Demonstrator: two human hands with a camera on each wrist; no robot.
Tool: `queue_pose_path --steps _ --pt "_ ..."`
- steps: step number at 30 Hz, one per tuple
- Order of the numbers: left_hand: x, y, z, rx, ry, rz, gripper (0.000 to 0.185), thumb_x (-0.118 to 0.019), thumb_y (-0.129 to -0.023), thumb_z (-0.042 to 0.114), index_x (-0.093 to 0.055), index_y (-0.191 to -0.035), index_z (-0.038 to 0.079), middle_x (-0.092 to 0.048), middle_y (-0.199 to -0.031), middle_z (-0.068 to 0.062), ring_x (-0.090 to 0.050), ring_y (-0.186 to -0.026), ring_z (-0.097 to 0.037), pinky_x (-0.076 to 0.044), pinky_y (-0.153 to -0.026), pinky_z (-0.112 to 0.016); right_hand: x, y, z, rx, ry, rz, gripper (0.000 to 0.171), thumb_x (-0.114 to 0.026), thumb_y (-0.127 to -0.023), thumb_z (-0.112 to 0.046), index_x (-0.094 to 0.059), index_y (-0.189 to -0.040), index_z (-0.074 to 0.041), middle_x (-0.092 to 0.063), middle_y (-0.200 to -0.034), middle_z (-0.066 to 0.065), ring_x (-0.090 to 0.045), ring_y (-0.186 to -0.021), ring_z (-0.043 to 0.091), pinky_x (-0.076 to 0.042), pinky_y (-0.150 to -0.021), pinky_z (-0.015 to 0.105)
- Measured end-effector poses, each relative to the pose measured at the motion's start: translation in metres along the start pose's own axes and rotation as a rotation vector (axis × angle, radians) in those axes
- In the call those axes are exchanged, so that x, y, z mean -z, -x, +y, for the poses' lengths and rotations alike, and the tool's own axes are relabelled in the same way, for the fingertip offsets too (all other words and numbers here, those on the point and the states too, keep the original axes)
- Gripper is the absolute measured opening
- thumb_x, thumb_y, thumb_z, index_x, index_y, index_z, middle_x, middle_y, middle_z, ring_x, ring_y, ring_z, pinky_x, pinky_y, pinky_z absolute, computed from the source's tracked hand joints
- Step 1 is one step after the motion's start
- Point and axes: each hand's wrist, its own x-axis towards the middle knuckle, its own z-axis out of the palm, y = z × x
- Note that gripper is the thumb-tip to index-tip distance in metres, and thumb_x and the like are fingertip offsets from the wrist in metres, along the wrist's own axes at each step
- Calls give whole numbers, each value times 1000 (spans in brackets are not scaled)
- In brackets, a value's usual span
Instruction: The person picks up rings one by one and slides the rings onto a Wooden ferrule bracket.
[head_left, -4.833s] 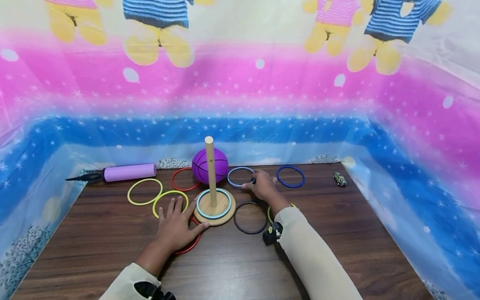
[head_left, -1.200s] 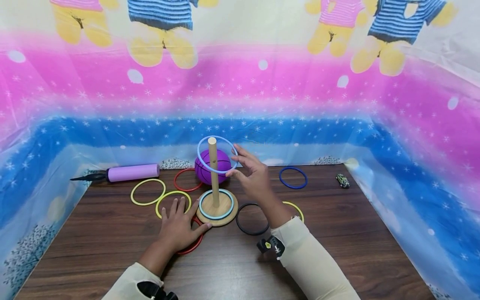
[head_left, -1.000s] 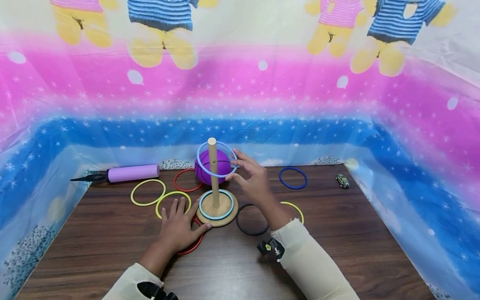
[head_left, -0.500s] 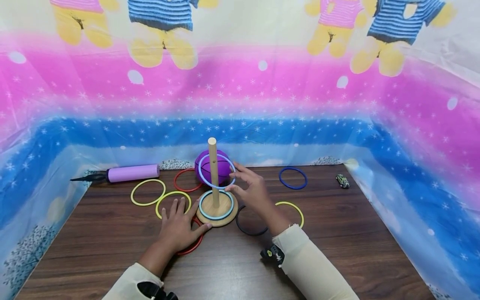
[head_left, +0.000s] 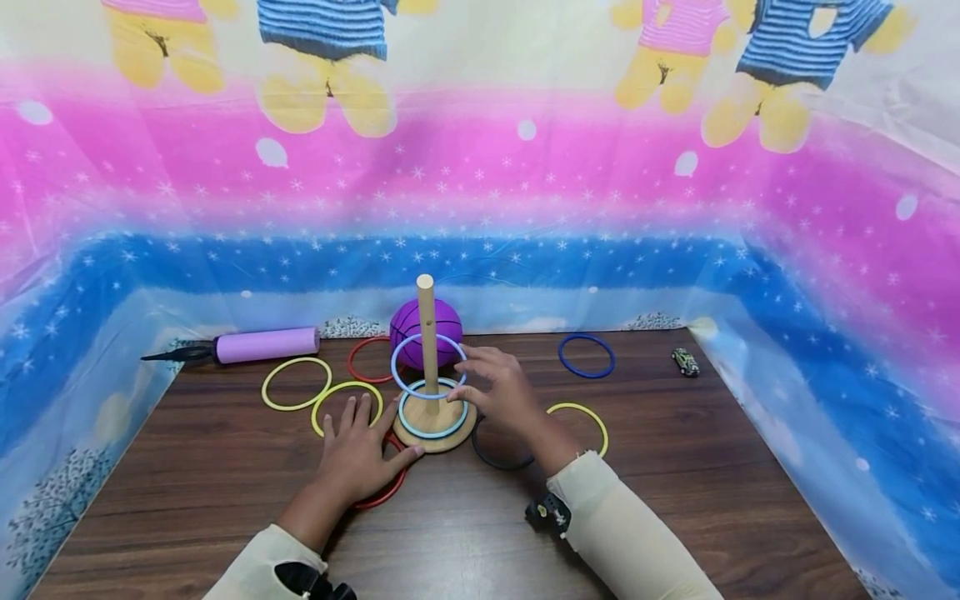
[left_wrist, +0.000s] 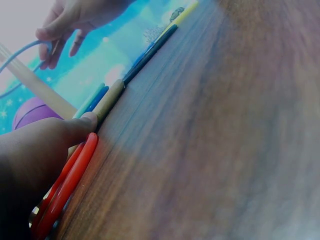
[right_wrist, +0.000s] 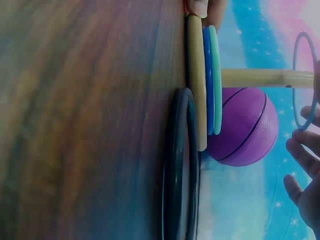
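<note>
My right hand (head_left: 504,396) pinches a periwinkle-blue ring (head_left: 392,371) by its right side. The ring encircles the wooden peg (head_left: 427,312) low down, above the round base (head_left: 438,447). On the base lies a turquoise ring (head_left: 402,417); the right wrist view shows a darker blue ring (right_wrist: 208,80) beneath it. My left hand (head_left: 356,458) rests beside the stand with its fingers spread, the thumb touching the base edge. Red rings (left_wrist: 75,172) lie under that hand, partly hidden.
A purple ball (head_left: 405,325) sits behind the peg. Two yellow rings (head_left: 264,398) and a pink pump (head_left: 266,343) lie left. To the right are a black ring (head_left: 495,462), a yellow ring (head_left: 603,429), a dark blue ring (head_left: 587,375) and a toy car (head_left: 684,362).
My right hand picked up the periwinkle ring from the table right of the ball, brought it over the peg's top and lowered it along the peg. The left hand stayed in place.
</note>
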Motion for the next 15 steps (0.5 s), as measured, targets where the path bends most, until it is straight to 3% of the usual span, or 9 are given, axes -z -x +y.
queue_pose_path --steps 15 --pt "1 1 2 -1 0 -4 97 -59 -98 79 -40 -171 19 -29 -175 -33 -20 -165 -57 -13 -124 -87 -6 11 13 -46 2 -99 39 -92 -85 -27 -83 -118 -7 -74 -143 14 -60 -137 35 -30 -113 71"
